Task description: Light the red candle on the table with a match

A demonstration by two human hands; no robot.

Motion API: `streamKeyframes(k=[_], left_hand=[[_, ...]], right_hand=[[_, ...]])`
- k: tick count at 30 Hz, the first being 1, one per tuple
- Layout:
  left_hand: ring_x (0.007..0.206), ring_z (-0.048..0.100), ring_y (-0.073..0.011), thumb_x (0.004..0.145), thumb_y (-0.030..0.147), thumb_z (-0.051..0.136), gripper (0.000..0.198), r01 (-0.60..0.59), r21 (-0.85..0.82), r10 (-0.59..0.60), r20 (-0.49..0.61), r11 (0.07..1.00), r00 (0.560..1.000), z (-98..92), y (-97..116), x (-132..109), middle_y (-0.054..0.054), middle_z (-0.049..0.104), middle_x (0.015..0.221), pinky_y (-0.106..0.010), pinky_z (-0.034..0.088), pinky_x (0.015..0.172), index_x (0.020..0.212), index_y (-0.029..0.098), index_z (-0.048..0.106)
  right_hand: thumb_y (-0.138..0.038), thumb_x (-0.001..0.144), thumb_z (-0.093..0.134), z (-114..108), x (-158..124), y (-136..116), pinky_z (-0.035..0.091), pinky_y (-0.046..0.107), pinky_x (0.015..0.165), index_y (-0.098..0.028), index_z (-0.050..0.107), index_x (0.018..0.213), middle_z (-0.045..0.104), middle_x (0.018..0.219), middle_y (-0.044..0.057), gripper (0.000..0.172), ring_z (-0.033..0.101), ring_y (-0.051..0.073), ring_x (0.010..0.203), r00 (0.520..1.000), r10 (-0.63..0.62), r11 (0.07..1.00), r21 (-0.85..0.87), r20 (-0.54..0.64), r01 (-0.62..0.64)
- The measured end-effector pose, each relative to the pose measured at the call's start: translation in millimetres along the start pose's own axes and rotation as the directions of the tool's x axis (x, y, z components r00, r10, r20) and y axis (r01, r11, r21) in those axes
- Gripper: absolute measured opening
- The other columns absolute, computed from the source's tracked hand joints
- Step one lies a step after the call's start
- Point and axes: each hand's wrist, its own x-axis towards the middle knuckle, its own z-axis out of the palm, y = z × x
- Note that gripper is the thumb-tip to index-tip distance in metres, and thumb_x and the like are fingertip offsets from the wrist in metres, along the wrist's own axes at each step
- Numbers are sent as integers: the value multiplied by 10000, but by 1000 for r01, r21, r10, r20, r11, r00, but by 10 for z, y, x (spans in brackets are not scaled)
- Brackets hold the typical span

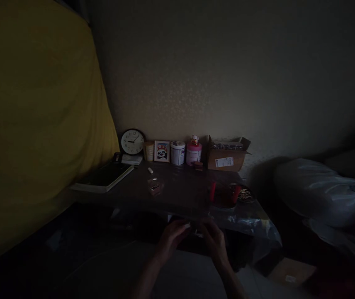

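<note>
In the dim light, my left hand (171, 235) is raised before the front edge of the low table (177, 182), its fingers and thumb drawn together. Facing it is my right hand (215, 240), its fingers also curled in, only a short gap away. A small pale spot shows at the left fingertips and another between the hands; what they hold is too dark to make out. Nearest on the tabletop are two red candles (212, 192) on a dark round plate (224, 203), beyond the right hand. A small clear case (155, 187) lies beyond the left.
Along the wall stand a clock (132, 141), a paper cup (149, 151), a framed panda picture (162, 151), two tubs (178, 153) and an open carton (226, 160). A dish of thin sticks (244, 194) sits right, a large book (104, 177) left, a plastic bag (317, 191) far right.
</note>
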Motion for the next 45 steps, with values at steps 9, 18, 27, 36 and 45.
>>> streamKeyframes(k=[9,18,27,36,45], left_hand=[[988,620,-254,725,266,674,200,-4,-6,4,28,1000,1000,38,11,-25,-67,705,985,-396,439,928,901,174,700],[907,633,-234,682,272,720,171,-5,-27,3,-60,1000,998,92,76,-33,-60,705,879,-356,466,850,808,158,694],[945,616,-247,698,250,701,175,-12,31,13,-43,999,999,29,-13,-16,-69,701,894,-348,466,854,840,148,698],[990,604,-266,666,264,725,195,19,59,-15,-69,998,997,102,52,-35,-70,708,920,-343,458,859,832,163,710],[939,618,-250,683,270,708,173,-8,20,9,-32,1000,999,98,5,-15,-67,700,903,-327,466,820,816,160,698]], right_hand=[[-479,767,595,46,-22,1,491,245,706,-175,676,856,700,859,55,327,635,207,832,998,-28,998,-62,61,31],[-448,790,582,41,-7,65,496,229,712,-169,685,873,700,863,55,309,644,197,821,998,-58,996,-73,32,61],[-444,784,577,57,-3,122,512,210,669,-179,700,843,705,842,57,298,658,199,791,992,-126,984,-128,23,128],[-428,793,577,29,-54,126,519,184,608,-182,693,882,717,853,57,286,675,190,748,990,-142,978,-151,23,144],[-448,795,548,12,-84,149,525,178,590,-193,686,873,725,849,53,300,688,194,733,995,-102,971,-214,16,103]])
